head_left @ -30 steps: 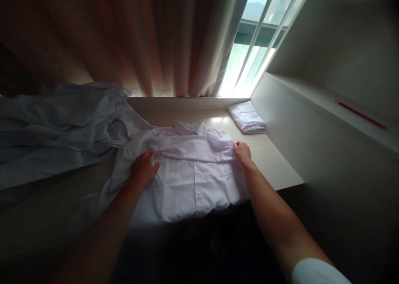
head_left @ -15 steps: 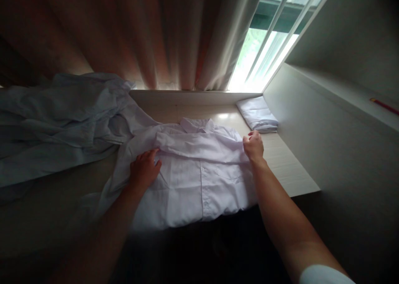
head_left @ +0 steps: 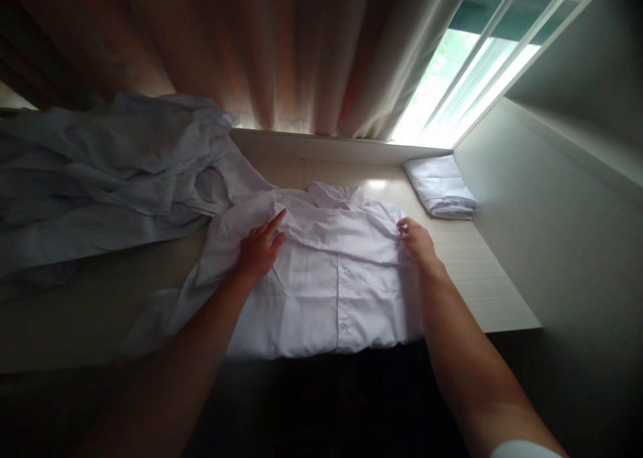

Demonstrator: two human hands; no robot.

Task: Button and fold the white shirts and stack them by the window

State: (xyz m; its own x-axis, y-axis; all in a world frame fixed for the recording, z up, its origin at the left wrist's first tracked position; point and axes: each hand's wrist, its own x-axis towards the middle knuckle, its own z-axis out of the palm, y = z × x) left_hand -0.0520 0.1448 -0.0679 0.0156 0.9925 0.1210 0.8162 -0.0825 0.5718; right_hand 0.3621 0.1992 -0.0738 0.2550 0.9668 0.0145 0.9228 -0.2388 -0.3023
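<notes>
A white button-up shirt point(head_left: 311, 304) lies front up on the pale tabletop, its collar point(head_left: 335, 195) toward the window side. One sleeve is laid across its chest from left to right. My left hand point(head_left: 262, 245) rests on the left end of that folded sleeve, index finger stretched out and thumb apart. At the right end, my right hand point(head_left: 416, 239) pinches the white cloth between thumb and fingers. The shirt's lower part reaches the table's front edge.
A heap of white clothes point(head_left: 115, 170) covers the left of the table point(head_left: 492, 290). A folded white garment point(head_left: 442, 187) lies in the far right corner, against the side panel point(head_left: 547, 197). Curtains point(head_left: 241, 49) hang behind, beside a bright window point(head_left: 452, 76).
My left hand has moved up onto the sleeve's left end, with its index finger extended. My right hand stays at the sleeve's right end. The view has shifted a little to the left.
</notes>
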